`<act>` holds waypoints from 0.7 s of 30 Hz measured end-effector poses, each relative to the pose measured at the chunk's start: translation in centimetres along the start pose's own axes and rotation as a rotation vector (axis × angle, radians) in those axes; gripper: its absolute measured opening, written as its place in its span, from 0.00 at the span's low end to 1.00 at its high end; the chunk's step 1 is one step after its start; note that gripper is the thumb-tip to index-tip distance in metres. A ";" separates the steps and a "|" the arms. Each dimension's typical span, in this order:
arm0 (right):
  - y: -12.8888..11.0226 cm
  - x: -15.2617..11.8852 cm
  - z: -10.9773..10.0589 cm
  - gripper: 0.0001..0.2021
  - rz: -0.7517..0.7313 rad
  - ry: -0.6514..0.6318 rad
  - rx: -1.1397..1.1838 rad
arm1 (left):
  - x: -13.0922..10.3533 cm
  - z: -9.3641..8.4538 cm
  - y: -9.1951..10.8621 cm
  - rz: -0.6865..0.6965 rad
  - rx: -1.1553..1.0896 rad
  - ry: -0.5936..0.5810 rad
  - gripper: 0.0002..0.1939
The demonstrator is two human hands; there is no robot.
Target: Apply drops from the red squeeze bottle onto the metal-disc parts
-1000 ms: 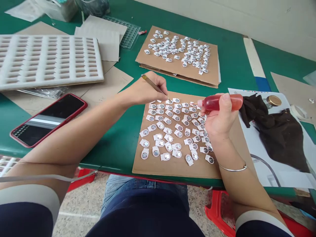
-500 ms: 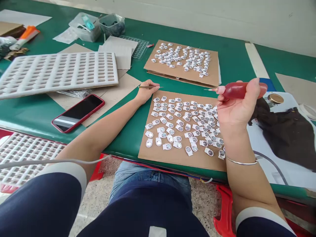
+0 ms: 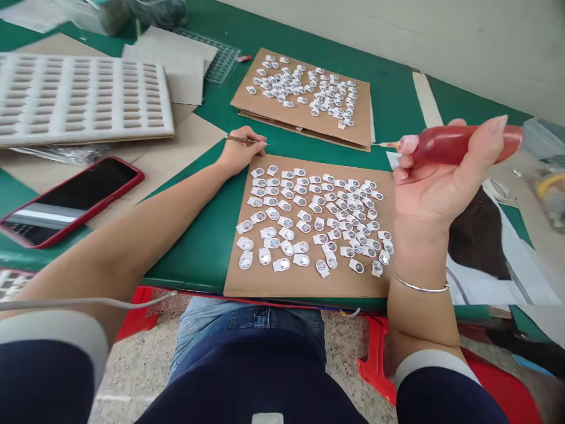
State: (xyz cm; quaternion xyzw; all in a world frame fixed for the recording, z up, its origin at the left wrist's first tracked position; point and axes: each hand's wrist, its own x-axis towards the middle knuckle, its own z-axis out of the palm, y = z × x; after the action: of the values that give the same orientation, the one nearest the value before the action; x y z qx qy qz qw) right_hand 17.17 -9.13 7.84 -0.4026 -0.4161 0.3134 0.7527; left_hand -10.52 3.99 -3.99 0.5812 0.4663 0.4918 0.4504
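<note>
My left hand (image 3: 241, 152) is closed around slim metal tweezers (image 3: 242, 139), its wrist resting by the far left corner of the near cardboard sheet (image 3: 269, 285). The tweezers' tip points right, over the green table. On that sheet lie many small white tabs with round silver-and-dark pieces (image 3: 304, 227), in loose rows. My right hand (image 3: 435, 176), palm up, grips a red squeeze bottle (image 3: 450, 145) with a thin needle nozzle pointing left. It is raised over the sheet's right side. A small white corner shows beside the fingertips; I cannot tell whether it is held.
A cardboard stack (image 3: 247, 97) behind carries more such pieces. Leftward are a white slotted tray (image 3: 88, 138), a red-cased phone (image 3: 73, 200) and paper sheets (image 3: 185, 88). Dark brown cloth (image 3: 479, 235) lies right of my right arm. A cable (image 3: 110, 303) crosses my left arm.
The view has turned to the right, so the table things sit further left. My right hand with the squeeze bottle has shifted right relative to the sheet. Both hands keep their grips.
</note>
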 end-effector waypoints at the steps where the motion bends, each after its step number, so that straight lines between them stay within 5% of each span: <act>1: -0.4 0.0 0.1 0.18 -0.014 0.000 -0.044 | -0.4 -0.1 0.3 -0.003 0.042 -0.005 0.11; 7: -1.4 0.0 1.2 0.20 -0.034 -0.211 -0.311 | -1.9 -1.1 1.8 -0.009 0.173 -0.085 0.13; 11: -1.6 0.2 2.7 0.32 -0.080 -0.332 -0.450 | -2.9 -1.7 3.4 0.015 0.196 -0.059 0.13; 17: -3.6 1.8 3.5 0.46 -0.137 -0.239 -0.310 | -6.7 -1.6 8.0 0.131 0.444 0.077 0.14; 21: -6.8 3.6 1.6 0.45 -0.057 -0.099 -0.331 | -8.2 -2.0 8.1 0.036 0.561 0.101 0.14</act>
State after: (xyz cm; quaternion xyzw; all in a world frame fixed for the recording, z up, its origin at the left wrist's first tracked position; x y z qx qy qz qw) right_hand 18.33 -8.92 15.60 -0.4931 -0.5098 0.2383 0.6634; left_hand -12.36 -5.29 2.94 0.6659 0.5960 0.3797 0.2393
